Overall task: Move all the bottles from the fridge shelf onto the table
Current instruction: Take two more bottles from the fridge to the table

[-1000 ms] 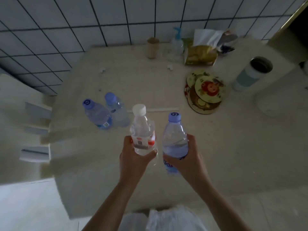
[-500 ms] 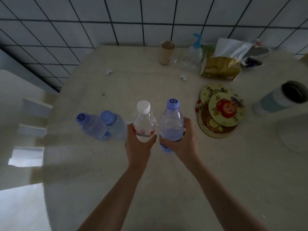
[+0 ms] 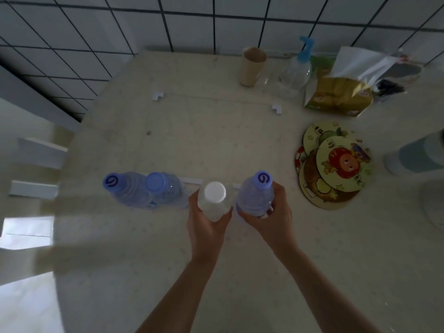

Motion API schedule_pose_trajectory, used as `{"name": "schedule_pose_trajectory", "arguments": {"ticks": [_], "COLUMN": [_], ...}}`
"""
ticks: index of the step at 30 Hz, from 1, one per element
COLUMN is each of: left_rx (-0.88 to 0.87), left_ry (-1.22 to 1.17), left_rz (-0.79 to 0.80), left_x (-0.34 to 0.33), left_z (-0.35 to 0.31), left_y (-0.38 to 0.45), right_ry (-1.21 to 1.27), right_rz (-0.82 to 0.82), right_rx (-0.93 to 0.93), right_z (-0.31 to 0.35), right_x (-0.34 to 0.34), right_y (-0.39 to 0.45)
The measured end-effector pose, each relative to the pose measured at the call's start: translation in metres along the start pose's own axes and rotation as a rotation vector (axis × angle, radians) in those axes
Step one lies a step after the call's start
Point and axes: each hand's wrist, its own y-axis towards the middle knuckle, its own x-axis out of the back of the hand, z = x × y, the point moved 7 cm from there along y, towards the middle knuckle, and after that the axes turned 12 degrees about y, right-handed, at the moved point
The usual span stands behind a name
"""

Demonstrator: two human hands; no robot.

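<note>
A pale table [image 3: 216, 131] against a tiled wall [image 3: 216, 22] filled the head view, with both of the person's forearms reaching in from the near edge. The left hand [image 3: 206, 222] was wrapped around a white-capped bottle [image 3: 214, 198], and the right hand [image 3: 271, 217] was curled around a blue-capped bottle [image 3: 257, 195]; both bottles stood upright, long axes vertical, side by side and nearly touching. Whether their bases had met the tabletop could not be told from above. Immediately to the left hand's side, two more blue-capped bottles [image 3: 134, 188] stood together on the table, so the left hand was the nearer to that pair and any set-down appeared to call for a straight lowering beside them. Right of the hands lay a stack of round cartoon coasters [image 3: 336, 164]. Toward the wall stood a paper cup [image 3: 253, 66], its contents not visible, a clear pump bottle [image 3: 295, 73], and a gold bag [image 3: 341, 97] with its top open.
</note>
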Motion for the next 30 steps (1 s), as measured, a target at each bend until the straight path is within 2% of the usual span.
{"name": "schedule_pose_trajectory", "arguments": {"ticks": [16, 20, 25, 30], "left_rx": [0.042, 0.087, 0.046, 0.030], "left_ry": [-0.018, -0.010, -0.011, -0.038], "left_rz": [0.106, 0.087, 0.144, 0.209], "left_x": [0.000, -0.001, 0.003, 0.014], "left_z": [-0.001, 0.004, 0.011, 0.017], "left_y": [0.000, -0.003, -0.011, -0.017], "right_ry": [-0.063, -0.028, 0.011, -0.013], "right_rz": [0.047, -0.031, -0.153, -0.217], "right_rx": [0.051, 0.075, -0.064, -0.061], "right_z": [-0.003, -0.002, -0.020, -0.017], "right_x": [0.000, 0.002, 0.000, 0.005], "right_y": [-0.015, -0.021, -0.043, -0.075]}}
